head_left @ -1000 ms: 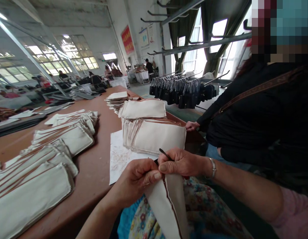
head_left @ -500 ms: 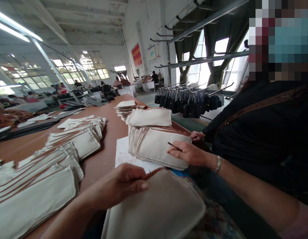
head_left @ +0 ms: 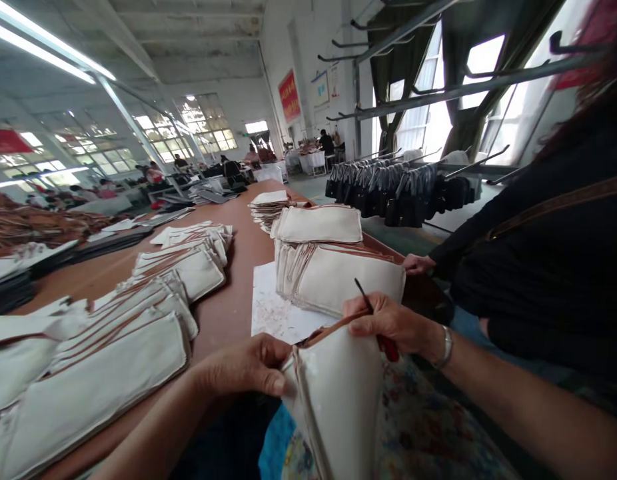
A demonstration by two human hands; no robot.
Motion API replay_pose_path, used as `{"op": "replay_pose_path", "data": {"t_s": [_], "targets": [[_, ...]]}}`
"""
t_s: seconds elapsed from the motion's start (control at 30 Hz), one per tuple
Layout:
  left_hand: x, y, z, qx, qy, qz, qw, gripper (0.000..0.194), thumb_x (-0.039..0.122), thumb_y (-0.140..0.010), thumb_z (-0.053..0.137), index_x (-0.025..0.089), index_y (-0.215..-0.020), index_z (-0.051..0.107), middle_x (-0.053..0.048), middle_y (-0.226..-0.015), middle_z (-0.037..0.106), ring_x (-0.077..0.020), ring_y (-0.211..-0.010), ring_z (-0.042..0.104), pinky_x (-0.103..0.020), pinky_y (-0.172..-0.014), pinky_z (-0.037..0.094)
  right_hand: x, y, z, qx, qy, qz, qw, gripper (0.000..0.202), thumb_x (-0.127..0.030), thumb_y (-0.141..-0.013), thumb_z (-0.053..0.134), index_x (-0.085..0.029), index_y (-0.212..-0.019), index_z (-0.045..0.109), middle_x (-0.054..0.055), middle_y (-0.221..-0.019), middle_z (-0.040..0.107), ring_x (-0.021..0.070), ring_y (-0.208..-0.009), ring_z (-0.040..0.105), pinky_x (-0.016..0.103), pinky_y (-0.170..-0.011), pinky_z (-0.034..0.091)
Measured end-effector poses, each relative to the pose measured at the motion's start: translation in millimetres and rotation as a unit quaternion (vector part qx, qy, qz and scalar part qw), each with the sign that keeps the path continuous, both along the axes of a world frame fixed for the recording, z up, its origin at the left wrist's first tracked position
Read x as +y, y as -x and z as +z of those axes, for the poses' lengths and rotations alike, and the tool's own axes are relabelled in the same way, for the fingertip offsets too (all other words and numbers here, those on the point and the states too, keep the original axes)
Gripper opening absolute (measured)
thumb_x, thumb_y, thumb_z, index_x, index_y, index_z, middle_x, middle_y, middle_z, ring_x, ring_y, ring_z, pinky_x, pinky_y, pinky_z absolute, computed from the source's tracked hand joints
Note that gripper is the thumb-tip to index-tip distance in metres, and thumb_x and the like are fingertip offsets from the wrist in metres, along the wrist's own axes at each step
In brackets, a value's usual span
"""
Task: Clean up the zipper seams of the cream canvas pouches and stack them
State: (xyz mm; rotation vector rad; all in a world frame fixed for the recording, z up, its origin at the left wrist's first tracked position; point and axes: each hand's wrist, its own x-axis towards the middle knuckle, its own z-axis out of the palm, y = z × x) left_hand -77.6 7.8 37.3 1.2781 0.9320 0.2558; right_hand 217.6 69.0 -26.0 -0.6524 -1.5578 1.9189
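Observation:
Between my hands hangs a cream fabric bag piece [head_left: 341,383] with a brown top edge, folded so a seam runs down its left part. My left hand [head_left: 238,367] is closed on its upper left corner, thumb on the near side. My right hand [head_left: 396,323] pinches the brown edge at the upper right. The same hand also holds a thin tool [head_left: 390,348] with a dark tip pointing up and a red lower end; its exact kind is unclear. Just beyond, a pile of cream bag pieces [head_left: 348,280] lies beside white paper [head_left: 268,313].
Overlapping rows of cream bag pieces [head_left: 123,360] cover the left of the brown table [head_left: 218,313]. A co-worker in black [head_left: 533,253] stands at right, one hand [head_left: 418,263] at the table edge. Black bags [head_left: 403,200] hang on a metal rack behind.
My right hand has come down from the pile onto the bag piece's top edge. The piece has been turned and folded more upright. The view has shifted to the left.

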Motion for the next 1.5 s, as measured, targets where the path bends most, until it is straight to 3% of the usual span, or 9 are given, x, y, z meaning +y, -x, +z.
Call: {"op": "replay_pose_path", "data": {"t_s": [0.13,0.3,0.47,0.7,0.9,1.07,1.27,1.33,1.5], "targets": [[-6.5,-21.3,9.0,-0.061,-0.035,0.100,0.992,0.028,0.034,-0.077,0.079,0.013,-0.093,0.071,-0.005,-0.084,0.071,-0.0160,-0.073,0.061,-0.024,-0.069,0.047,13.3,-17.9,-5.5,-0.048,-0.095,0.006,0.994,0.031,-0.041,-0.073,0.078,-0.012,-0.074,0.067,0.001,-0.072,0.058,0.0113,-0.065,0.053,0.022,-0.059,0.042],[2.5,-52.0,5.0,-0.103,-0.006,0.010,0.995,0.021,0.025,-0.085,0.072,0.014,-0.102,0.071,-0.005,-0.095,0.071,-0.0159,-0.083,0.062,-0.023,-0.074,0.047,8.6,-15.9,12.0,-0.054,-0.161,0.049,0.984,0.032,-0.026,-0.075,0.073,-0.013,-0.104,0.071,0.008,-0.109,0.068,0.0193,-0.097,0.062,0.032,-0.089,0.046],[7.9,-61.5,0.4,-0.109,-0.027,0.012,0.994,0.014,0.020,-0.085,0.071,0.013,-0.097,0.070,-0.003,-0.090,0.069,-0.0130,-0.079,0.058,-0.021,-0.074,0.045,-9.8,2.4,26.5,0.001,-0.103,0.071,0.992,0.032,-0.017,-0.073,0.071,-0.012,-0.104,0.061,0.003,-0.093,0.065,0.0122,-0.081,0.059,0.025,-0.076,0.048],[3.7,-70.2,10.2,-0.117,-0.009,0.040,0.992,0.020,0.026,-0.081,0.075,0.013,-0.096,0.069,-0.002,-0.087,0.065,-0.0125,-0.077,0.055,-0.021,-0.071,0.043,-23.0,5.2,22.6,0.013,-0.209,0.014,0.978,0.012,-0.018,-0.082,0.066,-0.013,-0.085,0.056,-0.003,-0.072,0.053,0.0078,-0.064,0.046,0.019,-0.058,0.039],[7.7,-78.2,6.8,-0.063,-0.043,0.054,0.996,0.018,0.029,-0.084,0.073,0.011,-0.087,0.068,-0.001,-0.078,0.063,-0.0112,-0.071,0.051,-0.021,-0.067,0.038,-26.3,0.2,35.4,-0.057,-0.364,-0.046,0.928,0.006,-0.013,-0.086,0.058,-0.014,-0.081,0.060,-0.001,-0.072,0.059,0.0106,-0.067,0.052,0.021,-0.063,0.042],[8.8,-82.3,9.4,-0.058,-0.059,0.054,0.995,0.018,0.028,-0.084,0.072,0.010,-0.083,0.070,0.000,-0.073,0.059,-0.0100,-0.066,0.046,-0.021,-0.063,0.036,-31.5,-4.0,39.2,-0.116,-0.591,-0.085,0.794,0.010,-0.017,-0.091,0.050,-0.014,-0.089,0.060,0.008,-0.082,0.063,0.0178,-0.079,0.059,0.029,-0.074,0.048],[4.6,-85.7,10.6,-0.065,-0.073,0.066,0.993,0.017,0.029,-0.084,0.072,0.012,-0.084,0.074,-0.002,-0.077,0.065,-0.0113,-0.069,0.049,-0.021,-0.066,0.039,-40.2,-5.7,41.8,-0.142,-0.673,-0.099,0.720,0.014,-0.018,-0.093,0.045,-0.012,-0.093,0.058,0.011,-0.081,0.064,0.0219,-0.081,0.062,0.034,-0.074,0.052],[3.3,-86.1,11.9,-0.054,-0.077,0.065,0.993,0.017,0.029,-0.084,0.071,0.012,-0.085,0.074,-0.002,-0.078,0.066,-0.0113,-0.070,0.050,-0.021,-0.065,0.039,-41.1,-6.4,44.6,-0.155,-0.678,-0.094,0.712,0.014,-0.017,-0.093,0.045,-0.011,-0.092,0.058,0.012,-0.081,0.065,0.0232,-0.080,0.062,0.036,-0.073,0.052],[-0.1,-85.8,16.6,-0.032,-0.101,0.076,0.991,0.018,0.030,-0.082,0.073,0.012,-0.083,0.074,-0.002,-0.075,0.065,-0.0114,-0.067,0.049,-0.020,-0.061,0.038,-39.7,-10.6,50.2,-0.138,-0.628,-0.072,0.763,0.014,-0.015,-0.096,0.043,-0.013,-0.096,0.057,0.010,-0.084,0.066,0.0189,-0.083,0.063,0.029,-0.074,0.051]]}}
